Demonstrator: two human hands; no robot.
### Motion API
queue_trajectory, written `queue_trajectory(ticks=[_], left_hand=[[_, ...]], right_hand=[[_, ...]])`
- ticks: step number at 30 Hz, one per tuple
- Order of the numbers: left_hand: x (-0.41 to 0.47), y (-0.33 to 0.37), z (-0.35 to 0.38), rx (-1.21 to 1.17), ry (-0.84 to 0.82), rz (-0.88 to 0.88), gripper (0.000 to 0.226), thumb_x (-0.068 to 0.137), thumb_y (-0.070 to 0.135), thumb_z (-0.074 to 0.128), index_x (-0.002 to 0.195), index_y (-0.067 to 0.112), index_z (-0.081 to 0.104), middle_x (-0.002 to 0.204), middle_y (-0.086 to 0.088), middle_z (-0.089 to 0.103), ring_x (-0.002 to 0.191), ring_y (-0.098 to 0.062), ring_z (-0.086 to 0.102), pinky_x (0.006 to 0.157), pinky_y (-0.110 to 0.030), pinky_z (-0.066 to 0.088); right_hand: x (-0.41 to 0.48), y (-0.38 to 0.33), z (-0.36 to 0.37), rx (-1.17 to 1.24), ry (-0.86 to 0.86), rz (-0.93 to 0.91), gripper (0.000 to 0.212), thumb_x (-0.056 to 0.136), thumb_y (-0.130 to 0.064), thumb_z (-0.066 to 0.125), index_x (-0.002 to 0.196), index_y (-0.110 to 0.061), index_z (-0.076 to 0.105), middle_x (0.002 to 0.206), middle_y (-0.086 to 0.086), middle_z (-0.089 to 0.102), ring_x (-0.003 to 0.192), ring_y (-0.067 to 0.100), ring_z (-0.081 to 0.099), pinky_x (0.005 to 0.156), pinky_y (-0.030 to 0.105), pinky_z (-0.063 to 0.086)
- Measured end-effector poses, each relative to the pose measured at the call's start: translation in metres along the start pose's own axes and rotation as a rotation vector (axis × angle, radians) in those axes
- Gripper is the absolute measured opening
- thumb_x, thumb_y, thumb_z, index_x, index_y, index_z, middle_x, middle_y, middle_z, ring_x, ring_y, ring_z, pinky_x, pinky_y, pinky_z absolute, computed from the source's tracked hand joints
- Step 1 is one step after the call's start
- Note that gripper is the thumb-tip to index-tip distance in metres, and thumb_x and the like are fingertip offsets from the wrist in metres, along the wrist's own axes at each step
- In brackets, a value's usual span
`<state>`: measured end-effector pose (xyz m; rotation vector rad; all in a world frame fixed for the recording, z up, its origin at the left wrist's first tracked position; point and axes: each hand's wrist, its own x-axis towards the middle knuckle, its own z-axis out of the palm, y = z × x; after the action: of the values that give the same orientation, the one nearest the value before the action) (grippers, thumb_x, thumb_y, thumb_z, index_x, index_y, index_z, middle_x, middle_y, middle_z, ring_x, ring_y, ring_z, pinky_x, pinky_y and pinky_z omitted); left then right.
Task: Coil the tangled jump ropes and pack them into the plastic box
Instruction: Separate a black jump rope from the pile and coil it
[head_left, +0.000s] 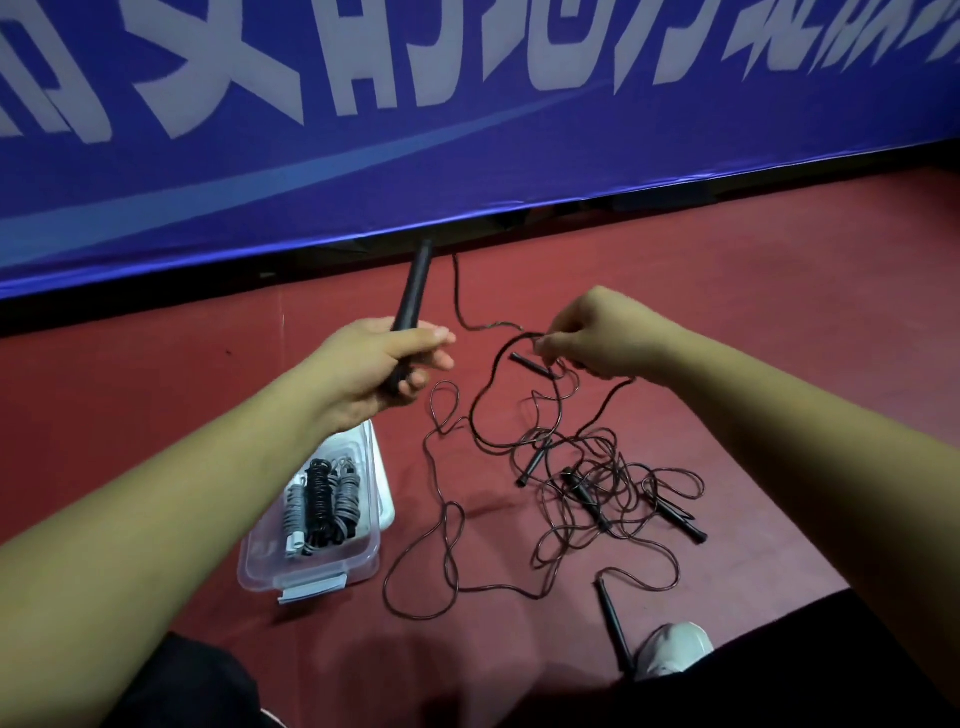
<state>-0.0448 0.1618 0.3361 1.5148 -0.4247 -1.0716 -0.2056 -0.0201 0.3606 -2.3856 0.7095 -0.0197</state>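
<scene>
Just below the left hand's grip, a clear plastic box (270, 574) sits on the red floor (779, 312), lid off. Three coiled jump ropes (319, 501) lie side by side in it: grey, black, grey.

The left hand (379, 364) is closed around the lower end of a black rope handle (413, 291), fingers and thumb wrapped round it. The handle points up and away toward the blue banner (467, 130).

Between the two grips a thin dark cord (460, 296) hangs down. Whether it joins the held handle cannot be told.

The right hand (597, 338) has its fingertips drawn together, pinching a loop of cord. A second short black handle (532, 365) dangles just under that pinch.

Below the right hand's grip, the remaining tangled jump ropes (582, 483) sprawl on the floor in overlapping loops. Several black handles are caught among them.

Nearer the person, well below the pinch, one loose handle (615, 629) lies with its end beside a white shoe (675, 649).
</scene>
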Motion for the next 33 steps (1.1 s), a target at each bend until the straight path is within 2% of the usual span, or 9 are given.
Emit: queue_trajectory(ticks=[3, 9, 12, 17, 20, 25, 27, 30, 33], left_hand=[[-0.005, -0.002, 0.015, 0.124, -0.052, 0.192, 0.017, 0.09, 0.011, 0.068, 0.106, 0.013, 0.071, 0.091, -0.003, 0.069, 0.058, -0.015, 0.059, 0.043, -0.017, 0.035], [-0.006, 0.0, 0.027, 0.282, -0.071, 0.24, 0.013, 0.093, 0.02, 0.066, 0.085, 0.013, 0.059, 0.06, -0.002, 0.06, 0.039, -0.009, 0.038, 0.037, -0.017, 0.026], [0.002, 0.011, 0.018, 0.124, 0.07, 0.241, 0.021, 0.092, 0.018, 0.066, 0.077, 0.02, 0.052, 0.051, 0.004, 0.049, 0.036, -0.006, 0.031, 0.035, -0.014, 0.021], [0.017, 0.024, -0.022, -0.138, 0.18, 0.231, 0.025, 0.095, 0.013, 0.061, 0.075, 0.019, 0.047, 0.051, 0.005, 0.042, 0.035, -0.004, 0.029, 0.035, -0.013, 0.02], [0.023, 0.019, -0.036, -0.026, 0.222, 0.181, 0.021, 0.094, 0.014, 0.062, 0.076, 0.015, 0.052, 0.056, 0.001, 0.049, 0.035, -0.005, 0.032, 0.035, -0.013, 0.022], [0.032, 0.007, -0.048, 0.786, 0.443, 0.135, 0.011, 0.09, 0.021, 0.068, 0.095, 0.012, 0.065, 0.068, -0.005, 0.064, 0.041, -0.013, 0.06, 0.043, -0.02, 0.041], [0.032, 0.008, -0.042, 0.748, 0.455, 0.209, 0.017, 0.09, 0.023, 0.069, 0.102, 0.012, 0.068, 0.071, -0.007, 0.066, 0.042, -0.012, 0.061, 0.044, -0.02, 0.04], [0.02, 0.011, -0.014, 0.464, 0.221, 0.279, 0.021, 0.091, 0.02, 0.068, 0.112, 0.016, 0.069, 0.1, -0.011, 0.072, 0.046, -0.009, 0.06, 0.041, -0.015, 0.036], [0.003, 0.008, 0.013, 0.422, -0.019, 0.277, 0.016, 0.092, 0.022, 0.067, 0.107, 0.018, 0.071, 0.087, -0.004, 0.073, 0.051, -0.015, 0.061, 0.042, -0.017, 0.032]], right_hand=[[-0.008, -0.02, 0.009, 0.048, -0.121, -0.093, 0.019, 0.093, -0.027, 0.068, 0.081, -0.015, 0.076, 0.044, -0.008, 0.049, 0.037, 0.002, 0.04, 0.041, 0.016, 0.034], [-0.005, -0.023, 0.007, 0.145, -0.07, -0.159, 0.021, 0.093, -0.026, 0.067, 0.078, -0.013, 0.073, 0.048, -0.004, 0.055, 0.042, 0.009, 0.047, 0.045, 0.021, 0.039], [-0.001, 0.001, 0.001, 0.052, -0.131, -0.138, 0.024, 0.096, -0.034, 0.063, 0.08, -0.017, 0.069, 0.069, 0.003, 0.071, 0.063, 0.017, 0.067, 0.065, 0.029, 0.052], [0.003, 0.063, -0.005, 0.044, -0.219, 0.05, 0.018, 0.097, -0.023, 0.062, 0.089, -0.009, 0.071, 0.088, 0.013, 0.074, 0.078, 0.018, 0.061, 0.085, 0.039, 0.049], [-0.001, 0.079, -0.005, 0.046, -0.205, 0.093, 0.017, 0.098, -0.026, 0.06, 0.091, -0.015, 0.071, 0.088, 0.01, 0.075, 0.088, 0.027, 0.069, 0.092, 0.045, 0.051], [0.002, 0.052, -0.006, 0.167, -0.096, 0.003, 0.019, 0.099, -0.02, 0.059, 0.094, -0.008, 0.073, 0.066, 0.006, 0.066, 0.061, 0.017, 0.065, 0.07, 0.036, 0.055], [0.001, 0.035, -0.001, 0.116, -0.089, -0.064, 0.019, 0.098, -0.02, 0.06, 0.092, -0.009, 0.074, 0.059, 0.001, 0.061, 0.053, 0.013, 0.059, 0.06, 0.029, 0.05], [-0.003, 0.008, 0.007, 0.048, -0.104, -0.169, 0.018, 0.096, -0.021, 0.061, 0.091, -0.012, 0.076, 0.048, -0.008, 0.053, 0.043, 0.004, 0.048, 0.048, 0.017, 0.04], [-0.005, -0.015, 0.011, 0.121, -0.096, -0.248, 0.017, 0.096, -0.021, 0.062, 0.09, -0.012, 0.076, 0.05, -0.005, 0.05, 0.043, 0.007, 0.043, 0.046, 0.019, 0.037]])
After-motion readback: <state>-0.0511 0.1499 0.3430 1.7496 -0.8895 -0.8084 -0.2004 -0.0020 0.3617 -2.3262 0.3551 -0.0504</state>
